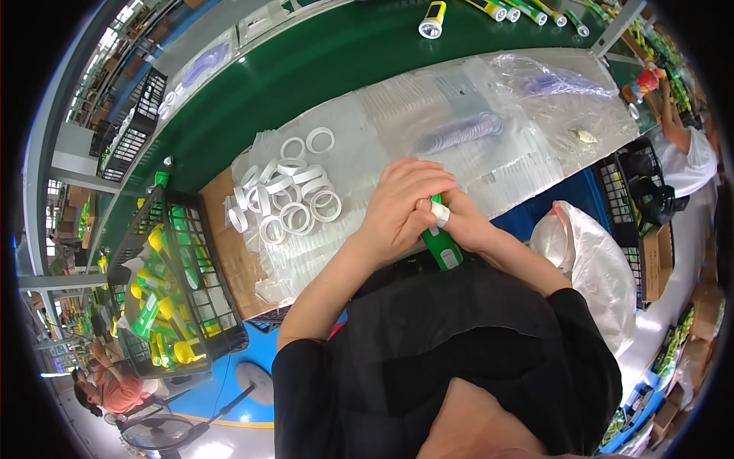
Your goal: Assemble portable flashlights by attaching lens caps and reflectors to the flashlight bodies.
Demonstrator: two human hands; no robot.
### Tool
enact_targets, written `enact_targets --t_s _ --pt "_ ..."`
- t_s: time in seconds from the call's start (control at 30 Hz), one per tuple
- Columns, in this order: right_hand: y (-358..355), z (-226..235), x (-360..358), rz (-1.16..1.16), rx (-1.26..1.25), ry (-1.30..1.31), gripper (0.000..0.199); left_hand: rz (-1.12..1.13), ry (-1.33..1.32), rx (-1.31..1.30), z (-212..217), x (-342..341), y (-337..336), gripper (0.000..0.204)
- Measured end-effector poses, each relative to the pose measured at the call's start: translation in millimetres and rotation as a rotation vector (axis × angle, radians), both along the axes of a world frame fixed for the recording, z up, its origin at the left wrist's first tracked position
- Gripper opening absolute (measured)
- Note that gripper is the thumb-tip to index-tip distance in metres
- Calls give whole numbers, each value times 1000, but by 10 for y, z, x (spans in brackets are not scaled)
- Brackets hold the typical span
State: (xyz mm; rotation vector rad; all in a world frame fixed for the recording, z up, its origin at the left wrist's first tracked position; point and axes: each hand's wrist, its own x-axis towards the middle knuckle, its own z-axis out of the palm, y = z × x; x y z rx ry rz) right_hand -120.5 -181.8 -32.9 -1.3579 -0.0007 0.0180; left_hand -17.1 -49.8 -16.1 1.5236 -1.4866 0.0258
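Both my hands are closed together around a green flashlight (443, 250), close to my body at the table's near edge. My left hand (399, 200) wraps over its far end, which the fingers hide. Around the body just below it is my right hand (468, 223), with a white wrap on one digit. The flashlight's handle end points back toward me. To the left lies a loose pile of white plastic rings (294, 216). Beyond my hands, a row of thin clear discs (462, 131) rests on the plastic-covered work surface (375, 115).
A black crate (200, 283) of green and yellow flashlights stands at the left. More flashlights (433, 21) lie on the green bench at the far side. A clear bag (562, 80) of discs sits far right; a white sack (592, 264) hangs right. Other people are at both sides.
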Motion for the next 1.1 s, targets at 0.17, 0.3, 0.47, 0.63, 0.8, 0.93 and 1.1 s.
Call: enact_targets --t_s 0.17,0.3,0.47,0.63,0.8,0.93,1.1 --pt "-145 -15 -38 -109 321 37 39 137 441 -121 -315 134 -242 49" --pt "-312 -65 -65 -194 289 1 52 440 -14 156 -681 517 -473 49" --pt "-368 -13 -85 -187 229 -26 57 381 -62 221 -752 620 -461 48" --pt "-364 22 -22 -127 197 -32 62 212 265 -8 -173 335 -242 43" --pt "-202 92 66 -8 106 -72 63 215 -97 0 -2 34 90 39" --pt "-132 84 100 88 97 -55 41 162 -28 -118 -49 -15 124 34" --pt "4 109 255 191 170 -54 44 161 -14 -228 -182 78 125 32"
